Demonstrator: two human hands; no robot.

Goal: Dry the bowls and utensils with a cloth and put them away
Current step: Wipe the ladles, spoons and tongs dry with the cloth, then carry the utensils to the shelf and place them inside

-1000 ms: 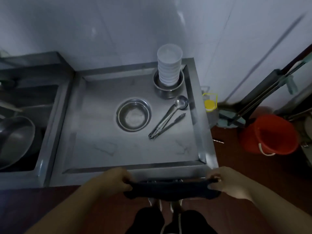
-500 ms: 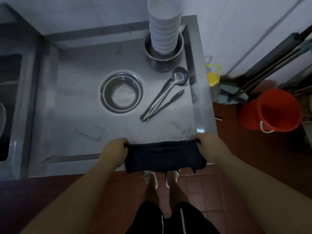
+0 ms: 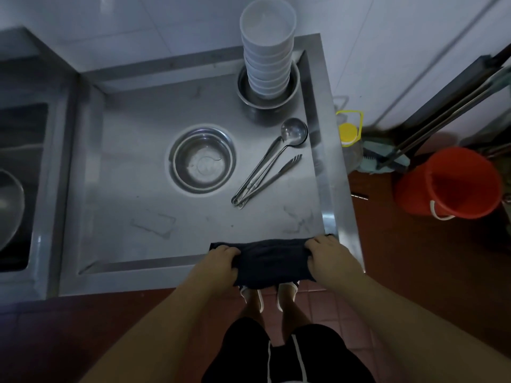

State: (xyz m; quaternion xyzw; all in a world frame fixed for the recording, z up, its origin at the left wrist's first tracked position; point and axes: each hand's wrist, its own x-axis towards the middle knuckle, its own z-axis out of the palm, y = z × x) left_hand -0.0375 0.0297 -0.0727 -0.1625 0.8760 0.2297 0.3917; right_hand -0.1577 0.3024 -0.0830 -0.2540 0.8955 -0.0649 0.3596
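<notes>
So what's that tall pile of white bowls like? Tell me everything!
The white bowls are nested in one tall, upright stack. They look like smooth plastic or ceramic. The top one is empty. The stack stands inside a round metal basin in the far right corner of the steel counter, near the wall. No hand touches it.

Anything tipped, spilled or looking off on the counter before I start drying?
One thing: the white bowl stack, standing in a metal bowl at the back right corner, is tall and leans slightly. The single steel bowl, ladle and tongs lie flat; no spill visible.
</notes>
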